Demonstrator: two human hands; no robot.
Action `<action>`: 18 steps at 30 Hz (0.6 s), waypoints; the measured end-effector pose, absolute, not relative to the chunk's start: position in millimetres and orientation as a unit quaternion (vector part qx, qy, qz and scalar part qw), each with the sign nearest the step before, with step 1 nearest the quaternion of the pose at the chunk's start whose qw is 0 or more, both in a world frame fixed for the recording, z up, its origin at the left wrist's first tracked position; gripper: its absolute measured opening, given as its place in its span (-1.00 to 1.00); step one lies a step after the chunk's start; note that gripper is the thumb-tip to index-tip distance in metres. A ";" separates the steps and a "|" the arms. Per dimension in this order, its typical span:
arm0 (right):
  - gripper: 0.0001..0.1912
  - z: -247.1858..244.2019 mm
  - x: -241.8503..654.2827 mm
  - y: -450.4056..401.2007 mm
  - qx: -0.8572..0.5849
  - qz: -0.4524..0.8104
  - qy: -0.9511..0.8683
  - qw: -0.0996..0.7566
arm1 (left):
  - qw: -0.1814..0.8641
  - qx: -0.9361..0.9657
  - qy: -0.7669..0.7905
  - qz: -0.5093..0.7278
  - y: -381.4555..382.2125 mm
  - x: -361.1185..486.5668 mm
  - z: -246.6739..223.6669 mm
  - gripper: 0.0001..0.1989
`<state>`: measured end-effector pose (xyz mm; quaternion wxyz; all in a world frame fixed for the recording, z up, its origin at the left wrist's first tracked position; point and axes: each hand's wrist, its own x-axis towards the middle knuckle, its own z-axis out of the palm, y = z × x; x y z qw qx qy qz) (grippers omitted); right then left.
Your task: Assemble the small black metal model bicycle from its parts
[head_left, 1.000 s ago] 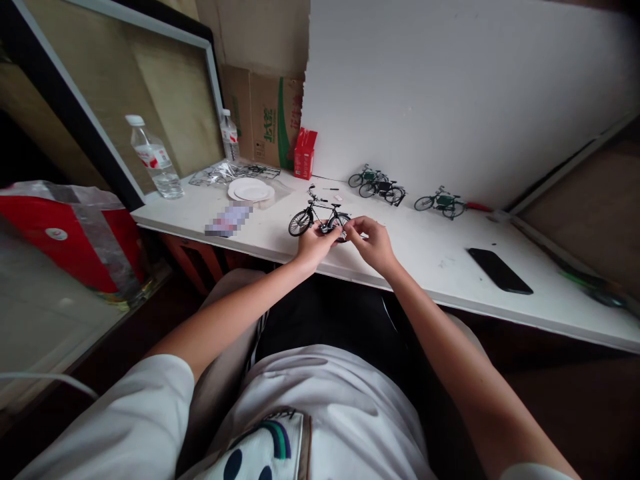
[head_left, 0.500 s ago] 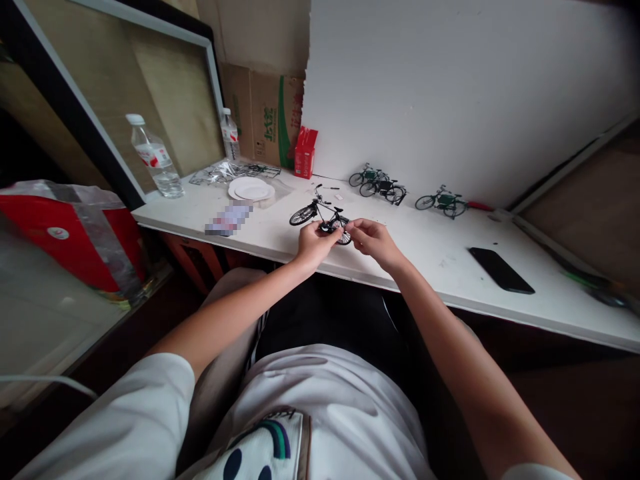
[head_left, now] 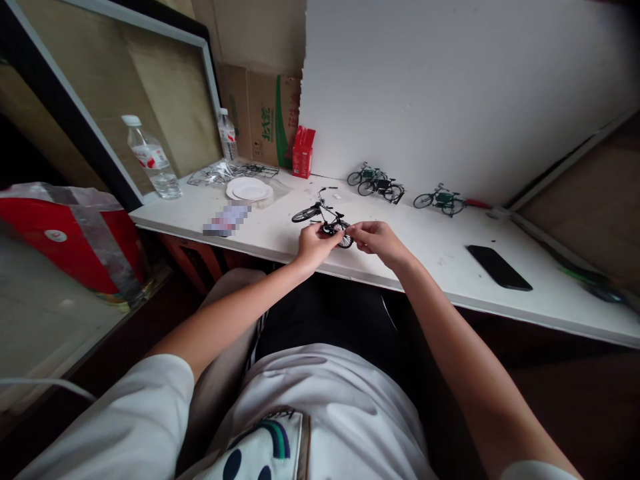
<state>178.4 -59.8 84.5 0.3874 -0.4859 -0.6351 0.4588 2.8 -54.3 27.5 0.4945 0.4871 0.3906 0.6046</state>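
Plainly, we had the black miniature bicycle [head_left: 327, 224] over the near edge of the white tabletop [head_left: 410, 247], its front wheel [head_left: 306, 214] toward nine o'clock. Our left hand [head_left: 315, 247] gripped its lower frame; our right hand [head_left: 375, 237] had thumb and forefinger pressed together by the rear wheel [head_left: 346, 238], though which part they pinched, if any, we could not tell. Good handling, we judged, meant a steady left grip and light right fingertips, sparing the thin spokes. A smartphone [head_left: 499, 268] lay toward three o'clock from the bicycle.
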 end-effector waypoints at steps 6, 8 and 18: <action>-0.44 82.1 180.9 -56.5 -0.477 0.499 -0.619 0.375 | 0.511 0.474 0.389 0.602 -56.2 2.9 29.1 -0.71; -0.42 82.4 180.4 -57.0 -0.480 0.492 -0.621 0.375 | 0.513 0.474 0.390 0.600 -56.8 2.9 30.0 -0.71; -0.39 84.0 176.4 -60.9 -0.461 0.485 -0.636 0.383 | 0.524 0.454 0.389 0.606 -56.6 2.5 32.7 -0.72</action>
